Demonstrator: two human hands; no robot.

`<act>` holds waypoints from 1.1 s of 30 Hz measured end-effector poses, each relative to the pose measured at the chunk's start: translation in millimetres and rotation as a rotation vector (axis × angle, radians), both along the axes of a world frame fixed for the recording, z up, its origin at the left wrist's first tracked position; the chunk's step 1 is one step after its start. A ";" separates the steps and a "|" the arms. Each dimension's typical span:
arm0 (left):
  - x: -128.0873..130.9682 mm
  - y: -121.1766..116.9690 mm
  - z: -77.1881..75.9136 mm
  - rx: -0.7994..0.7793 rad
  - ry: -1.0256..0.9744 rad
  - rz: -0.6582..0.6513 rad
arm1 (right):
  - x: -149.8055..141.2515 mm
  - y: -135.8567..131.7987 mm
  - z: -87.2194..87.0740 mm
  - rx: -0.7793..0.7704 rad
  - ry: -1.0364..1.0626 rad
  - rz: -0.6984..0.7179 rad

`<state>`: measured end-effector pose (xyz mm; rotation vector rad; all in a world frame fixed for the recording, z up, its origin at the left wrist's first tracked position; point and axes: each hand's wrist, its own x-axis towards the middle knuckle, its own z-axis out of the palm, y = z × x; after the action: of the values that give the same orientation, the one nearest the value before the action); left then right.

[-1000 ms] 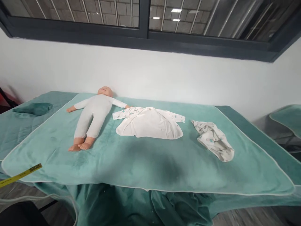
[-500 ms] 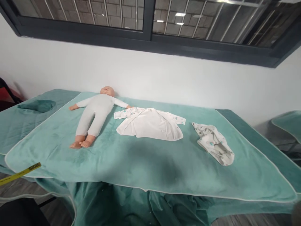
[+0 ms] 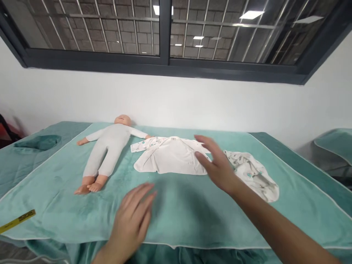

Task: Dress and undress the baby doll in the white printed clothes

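Observation:
A white baby top (image 3: 173,157) with patterned sleeves lies spread flat on the green blanket (image 3: 55,205). My right hand (image 3: 217,165) hovers over its right side, thumb and fingers apart, hiding part of the right sleeve. Lower and to the left, my left hand (image 3: 134,216) is above the blanket's front part, slightly blurred, its fingers apart and nothing in them. On the left a baby doll (image 3: 110,150) in a white suit lies on its back, one hand by the top's left sleeve. A crumpled patterned cloth piece (image 3: 255,176) lies right of the top, partly behind my right forearm.
A white wall (image 3: 176,102) and a dark-framed window (image 3: 165,36) with bars stand behind the bed. A yellow strip (image 3: 18,220) is at the front left. Darker green padding (image 3: 16,161) with a hollow lies at the far left.
Both my hands have come into view from below and reach forward over the blanket. The view has tilted up a little. The doll and clothes lie as before.

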<state>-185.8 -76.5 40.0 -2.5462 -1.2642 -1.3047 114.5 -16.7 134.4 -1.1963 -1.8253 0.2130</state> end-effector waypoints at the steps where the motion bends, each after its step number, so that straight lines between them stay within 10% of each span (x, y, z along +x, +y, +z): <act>1: 1.4 19.2 -11.2 -0.041 -0.005 0.021 | 4.6 16.7 -17.0 -0.095 -0.020 -0.083; 6: -12.8 130.6 -52.2 -0.374 -0.035 0.382 | 59.4 94.8 -99.3 -0.453 -0.129 -0.632; 11: -17.3 194.0 -48.8 -0.476 0.072 0.653 | 102.2 118.3 -137.5 -0.439 -0.225 -0.824; 19: -20.4 232.8 -54.2 -0.409 0.035 0.582 | 138.2 158.5 -142.6 -0.553 -0.288 -0.727; 29: -27.4 250.7 -62.5 -0.265 -0.242 0.584 | 157.7 204.6 -145.0 -0.377 -0.159 -0.523; 33: -29.1 258.3 -66.2 -0.244 -0.244 0.604 | 163.0 210.6 -147.8 -0.216 -0.080 -0.658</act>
<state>-214.9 181.8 -26.2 -1.8942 -2.1314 -1.3929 277.5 193.9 -13.5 -1.9088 -1.4026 -0.0176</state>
